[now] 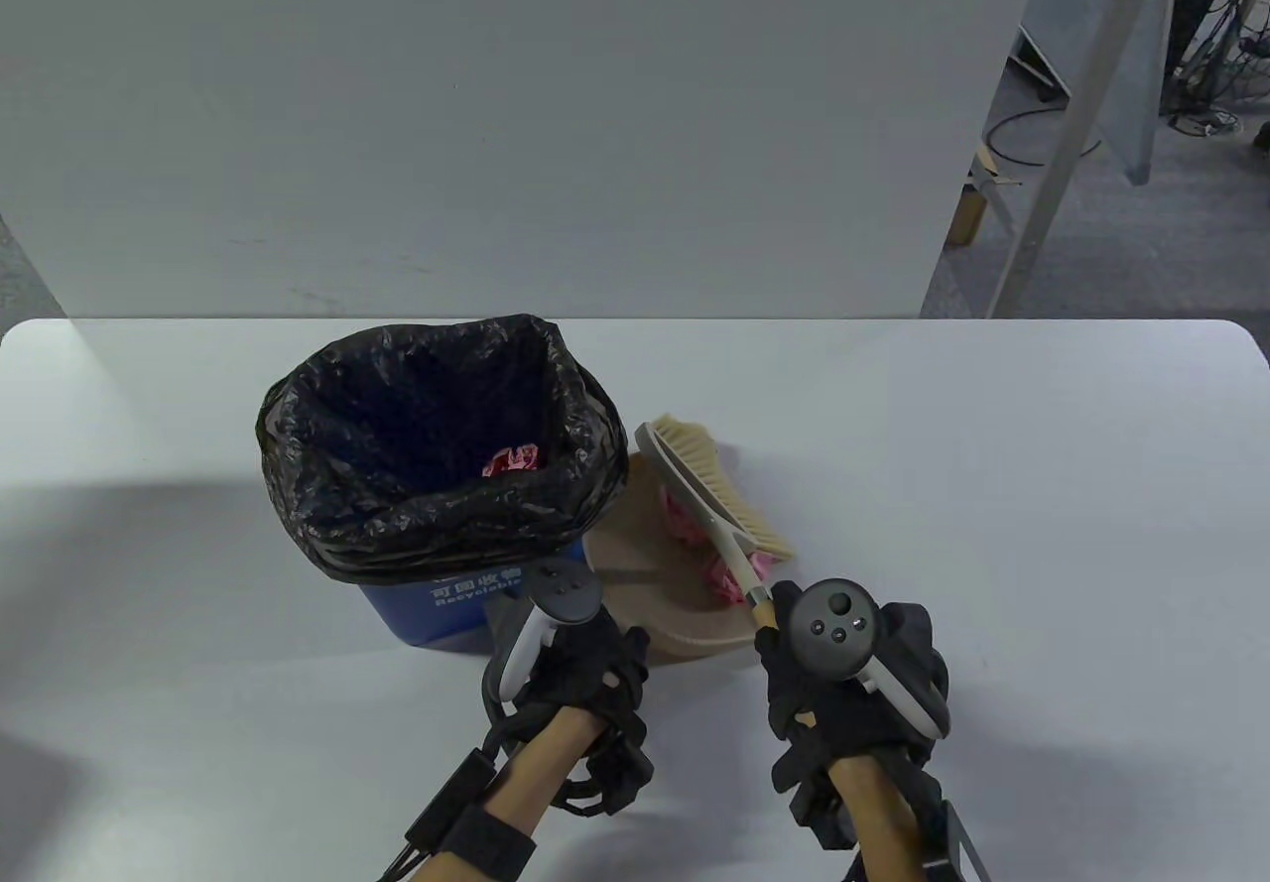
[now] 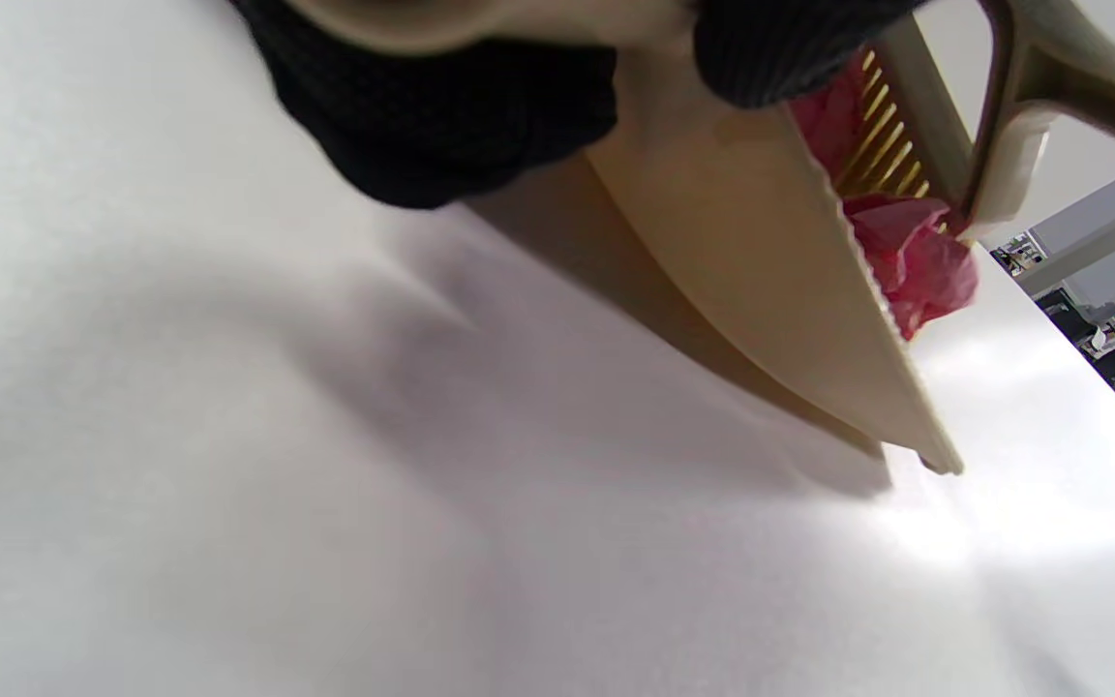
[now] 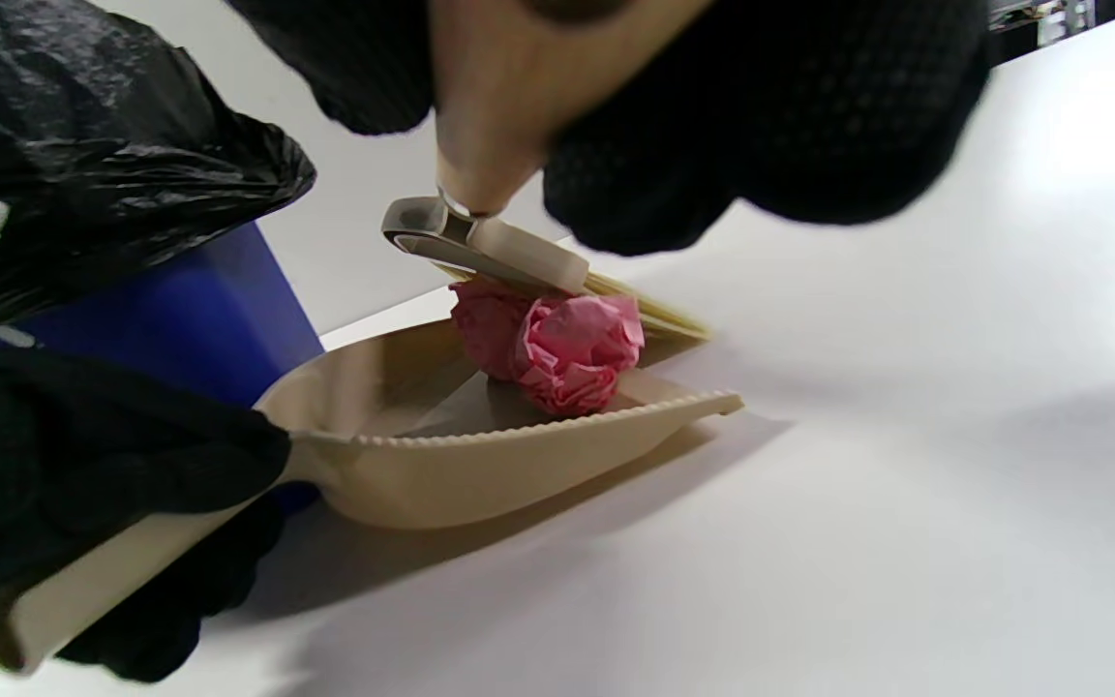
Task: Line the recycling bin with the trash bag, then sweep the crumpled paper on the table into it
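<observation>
Two hands at the bench (image 1: pixel 992 445): left hand (image 1: pixel 571 669) grips dustpan (image 3: pixel 441 465) holding pink paper (image 3: pixel 567 353); right hand (image 1: pixel 843 674) grips brush (image 1: pixel 709 490). Bag-lined bin (image 1: pixel 437 614) beside dustpan, one paper inside.

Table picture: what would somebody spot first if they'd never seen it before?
Probably the blue recycling bin lined with a shiny black trash bag, left of the table's middle. Beside it, bright pink crumpled paper sits in a beige dustpan held by the left hand, while the right hand grips a brush.
</observation>
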A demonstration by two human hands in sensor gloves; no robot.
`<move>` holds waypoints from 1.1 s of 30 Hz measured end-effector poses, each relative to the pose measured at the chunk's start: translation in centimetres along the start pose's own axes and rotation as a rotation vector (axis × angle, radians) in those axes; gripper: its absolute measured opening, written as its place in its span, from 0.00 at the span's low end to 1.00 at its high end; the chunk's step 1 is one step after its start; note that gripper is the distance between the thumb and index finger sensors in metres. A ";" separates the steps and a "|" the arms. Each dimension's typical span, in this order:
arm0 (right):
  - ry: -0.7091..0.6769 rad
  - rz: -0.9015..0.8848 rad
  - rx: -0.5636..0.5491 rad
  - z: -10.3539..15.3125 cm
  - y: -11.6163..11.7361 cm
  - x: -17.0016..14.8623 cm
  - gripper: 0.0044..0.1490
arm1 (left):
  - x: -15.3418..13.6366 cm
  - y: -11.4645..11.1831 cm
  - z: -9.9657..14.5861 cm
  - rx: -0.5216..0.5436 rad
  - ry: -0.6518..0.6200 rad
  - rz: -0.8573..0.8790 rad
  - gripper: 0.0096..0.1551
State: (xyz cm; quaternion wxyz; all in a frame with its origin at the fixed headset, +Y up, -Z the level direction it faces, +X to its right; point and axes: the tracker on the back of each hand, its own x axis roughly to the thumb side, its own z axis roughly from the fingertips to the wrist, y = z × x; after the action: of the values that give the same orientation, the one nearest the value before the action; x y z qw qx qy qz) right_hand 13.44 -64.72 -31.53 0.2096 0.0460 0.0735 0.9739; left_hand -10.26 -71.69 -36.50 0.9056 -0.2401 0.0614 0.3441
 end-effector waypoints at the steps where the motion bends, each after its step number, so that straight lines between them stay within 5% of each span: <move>1: -0.008 -0.002 0.007 0.1 -0.1 0.0 0.37 | 0.0 0.0 0.0 0.000 0.000 0.000 0.50; 13: -0.158 -0.206 0.067 0.9 -0.6 -0.1 0.36 | -0.1 -0.2 0.0 -0.017 0.018 -0.011 0.50; 33: -0.025 -0.386 -0.189 0.7 -1.6 -2.8 0.36 | -0.2 -0.2 0.1 -0.037 0.028 -0.001 0.49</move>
State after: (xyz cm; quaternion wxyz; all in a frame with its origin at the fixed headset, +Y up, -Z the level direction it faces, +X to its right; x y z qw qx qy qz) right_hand 16.73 -64.38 -31.31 0.3963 0.0233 -0.0131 0.9177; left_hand -10.26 -71.88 -36.31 0.9002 -0.2617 0.0676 0.3414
